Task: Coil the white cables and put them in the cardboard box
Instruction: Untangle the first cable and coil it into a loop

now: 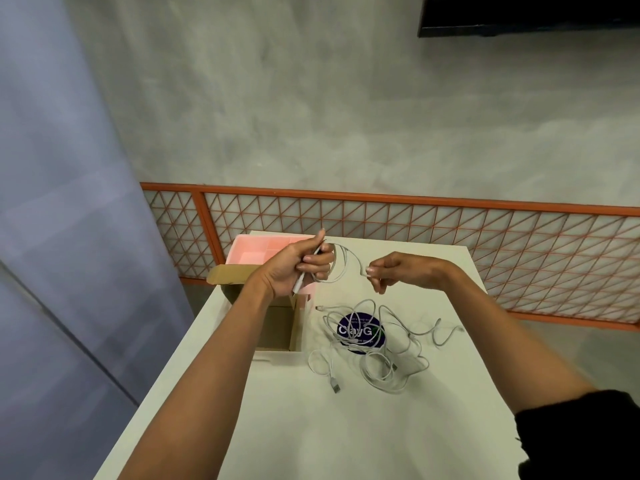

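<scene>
From my remote seat I see both hands raised above the white table [311,427]. The left hand [298,268] is curled round a thin white cable [360,268]. The cable sits as a few loose loops at the fingers, and a stiff, straight end [298,285] pokes down out of the fist. The right hand [388,271] pinches the same cable between thumb and fingertips, just beside the loops, with a short curved run between the two hands.

The remaining white cables [381,362] lie on the table below in a loose tangle of grey-white loops. They partly cover a dark blue round sticker [360,330], and a USB plug [335,388] sticks out at the near side.

The cardboard box [277,327] stands open just left of the tangle, under the left wrist. A pink foam tray [252,252] sits behind it, at the table's far edge. I cannot tell what the box holds.
</scene>
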{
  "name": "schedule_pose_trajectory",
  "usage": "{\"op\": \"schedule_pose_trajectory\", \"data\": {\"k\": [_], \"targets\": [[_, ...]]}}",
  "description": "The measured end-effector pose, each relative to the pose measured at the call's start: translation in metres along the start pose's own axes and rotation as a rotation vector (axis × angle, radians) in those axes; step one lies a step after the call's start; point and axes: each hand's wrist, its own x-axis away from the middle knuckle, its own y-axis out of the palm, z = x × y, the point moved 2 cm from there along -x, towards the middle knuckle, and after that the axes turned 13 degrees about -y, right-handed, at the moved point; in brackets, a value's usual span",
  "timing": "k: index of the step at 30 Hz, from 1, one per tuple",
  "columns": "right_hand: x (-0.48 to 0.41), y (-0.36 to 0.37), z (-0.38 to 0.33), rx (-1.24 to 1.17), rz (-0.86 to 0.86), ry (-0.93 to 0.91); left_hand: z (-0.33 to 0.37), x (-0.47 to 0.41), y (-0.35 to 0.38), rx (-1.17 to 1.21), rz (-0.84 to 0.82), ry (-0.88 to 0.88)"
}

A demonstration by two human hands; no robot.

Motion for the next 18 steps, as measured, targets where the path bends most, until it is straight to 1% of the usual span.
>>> {"op": "schedule_pose_trajectory", "data": {"k": [2, 6, 9, 11, 14, 16, 18], "targets": [[-0.001, 0.004, -0.004, -0.013, -0.035, -0.017, -0.002, -0.001, 0.0, -0.051, 0.069, 0.027], [-0.002, 0.009, -0.019, -0.099, 0.111, -0.047, -0.001, -0.004, -0.002, -0.147, 0.231, 0.049], [-0.001, 0.012, -0.03, -0.119, 0.132, -0.129, 0.0, -0.008, 0.0, -0.156, 0.278, 0.06], [-0.001, 0.012, -0.033, -0.144, 0.166, -0.166, 0.0, -0.008, 0.003, -0.134, 0.256, 0.056], [-0.002, 0.005, -0.031, -0.261, 0.333, -0.176, -0.001, -0.008, 0.009, -0.075, 0.178, 0.053], [-0.003, 0.003, -0.029, -0.237, 0.407, -0.18, -0.003, -0.008, 0.013, -0.04, 0.103, 0.063], [-0.005, 0.005, -0.028, -0.239, 0.429, -0.188, -0.006, -0.008, 0.018, 0.008, 0.047, 0.067]]}}
